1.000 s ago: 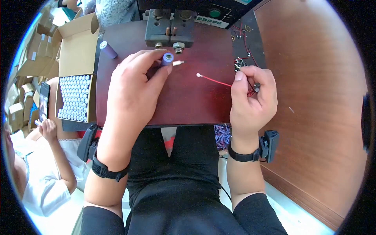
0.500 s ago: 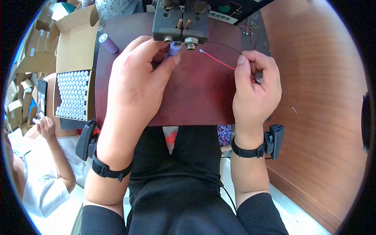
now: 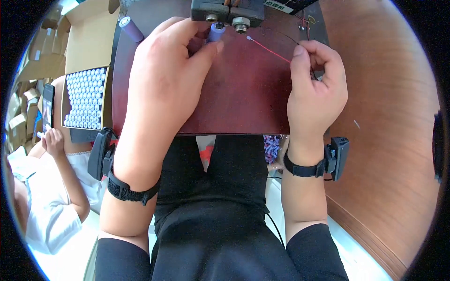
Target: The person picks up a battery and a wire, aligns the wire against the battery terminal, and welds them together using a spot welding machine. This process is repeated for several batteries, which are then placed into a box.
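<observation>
Battery (image 3: 216, 33), lower end hidden, was pinched between left fingers (image 3: 211, 52) near the machine head (image 3: 204, 10), contact unclear; right fingers (image 3: 299, 57) pinched half-hidden wires (image 3: 270, 50) right of that head.

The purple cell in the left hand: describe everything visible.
The purple cell is cylindrical, with a smooth, plastic-looking sleeve and a dark patch on its top end. It looks roughly upright, pinched by fingers of the left hand near the dark block; contact there is unclear. Its lower part is hidden.
</observation>
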Tool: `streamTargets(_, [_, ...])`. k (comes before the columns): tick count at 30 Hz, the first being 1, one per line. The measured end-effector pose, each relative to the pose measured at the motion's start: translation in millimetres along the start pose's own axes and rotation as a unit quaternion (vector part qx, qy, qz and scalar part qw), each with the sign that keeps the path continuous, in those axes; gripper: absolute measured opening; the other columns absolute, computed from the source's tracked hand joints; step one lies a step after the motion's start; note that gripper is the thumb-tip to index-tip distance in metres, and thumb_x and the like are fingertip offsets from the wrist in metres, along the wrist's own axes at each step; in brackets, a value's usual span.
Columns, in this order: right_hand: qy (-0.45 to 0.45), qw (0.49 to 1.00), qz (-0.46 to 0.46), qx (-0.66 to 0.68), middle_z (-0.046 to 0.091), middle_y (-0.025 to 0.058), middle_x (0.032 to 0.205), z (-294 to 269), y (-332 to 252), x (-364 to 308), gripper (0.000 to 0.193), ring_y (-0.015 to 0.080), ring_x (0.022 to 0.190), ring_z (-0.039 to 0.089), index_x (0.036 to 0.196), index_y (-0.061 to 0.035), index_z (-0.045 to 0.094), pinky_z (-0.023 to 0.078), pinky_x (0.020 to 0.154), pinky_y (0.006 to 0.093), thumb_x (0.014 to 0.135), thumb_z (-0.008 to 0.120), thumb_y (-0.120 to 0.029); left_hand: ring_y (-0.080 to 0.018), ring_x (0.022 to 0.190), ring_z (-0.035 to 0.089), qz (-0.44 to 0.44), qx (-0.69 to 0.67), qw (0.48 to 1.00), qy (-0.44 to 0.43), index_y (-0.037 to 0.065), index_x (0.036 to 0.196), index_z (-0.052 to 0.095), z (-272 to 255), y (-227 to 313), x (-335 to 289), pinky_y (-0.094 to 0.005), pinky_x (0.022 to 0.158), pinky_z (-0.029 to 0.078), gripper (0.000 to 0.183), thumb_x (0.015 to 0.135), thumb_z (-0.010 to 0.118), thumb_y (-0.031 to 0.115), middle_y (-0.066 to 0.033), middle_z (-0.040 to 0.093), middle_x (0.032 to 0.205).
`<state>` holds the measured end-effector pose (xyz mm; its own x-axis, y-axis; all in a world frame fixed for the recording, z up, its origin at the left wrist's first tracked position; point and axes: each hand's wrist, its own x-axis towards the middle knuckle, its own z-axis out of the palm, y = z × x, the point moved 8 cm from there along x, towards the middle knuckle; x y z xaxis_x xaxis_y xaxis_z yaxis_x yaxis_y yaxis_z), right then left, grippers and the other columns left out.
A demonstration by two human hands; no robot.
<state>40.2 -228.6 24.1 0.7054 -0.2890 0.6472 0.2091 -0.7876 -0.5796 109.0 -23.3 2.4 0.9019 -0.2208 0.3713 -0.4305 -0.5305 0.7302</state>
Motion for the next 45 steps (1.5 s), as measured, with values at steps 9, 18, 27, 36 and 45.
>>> streamTargets(9, [0.005,1.0,0.001,-0.009,0.067,0.0078,0.085,2,6,0,0.007,0.0189,0.072,0.063,0.094,-0.003,0.07,0.052,0.069,0.0307,0.088,0.074,-0.005,-0.0378,0.087,0.067,-0.006,-0.026,1.0,-0.009,-0.003,0.104,0.072,5,0,-1,-0.0412,0.077,0.054,0.024,0.086,0.074,0.013,-0.0197,0.067,0.094])
streamTargets(18, [-0.09,0.99,0.063,0.083,0.07,0.002,0.094,15,17,-2,0.022,0.0094,0.086,0.062,0.12,-0.0012,0.064,0.049,0.08,0.0232,0.101,0.067,-0.01,-0.0311,0.083,0.069,-0.033,-0.027,0.999,-0.019,-0.001,0.106,0.072,5,-2,-1,-0.0381,0.076,0.054,0.026,0.088,0.076,0.017,-0.0188,0.072,0.093])
streamTargets(27, [-0.172,0.98,-0.059,0.076,0.069,0.0112,0.099,14,-9,0,0.012,0.0258,0.087,0.065,0.099,-0.007,0.074,0.051,0.08,0.0346,0.091,0.075,-0.017,-0.0113,0.086,0.067,-0.064,-0.065,0.995,-0.05,-0.003,0.108,0.069,4,2,-14,-0.0286,0.079,0.052,0.024,0.093,0.075,0.014,-0.0088,0.076,0.096])
streamTargets(36, [-0.152,0.982,-0.096,0.054,0.068,0.0075,0.117,13,-12,2,0.009,0.0287,0.113,0.056,0.092,-0.0116,0.075,0.04,0.1,0.0407,0.085,0.078,-0.017,-0.0122,0.1,0.064,-0.033,-0.16,0.976,-0.145,-0.002,0.121,0.068,0,4,-18,-0.0275,0.091,0.05,0.022,0.1,0.062,0.004,-0.0068,0.072,0.107])
streamTargets(45, [-0.132,0.986,-0.067,0.08,0.07,0.0055,0.114,27,-18,7,0.01,0.028,0.11,0.06,0.086,-0.011,0.073,0.043,0.098,0.0393,0.078,0.079,-0.013,-0.0194,0.095,0.068,-0.02,-0.071,0.995,-0.074,-0.001,0.116,0.072,0,1,-6,-0.0298,0.088,0.052,0.028,0.092,0.074,0.012,-0.0114,0.072,0.108])
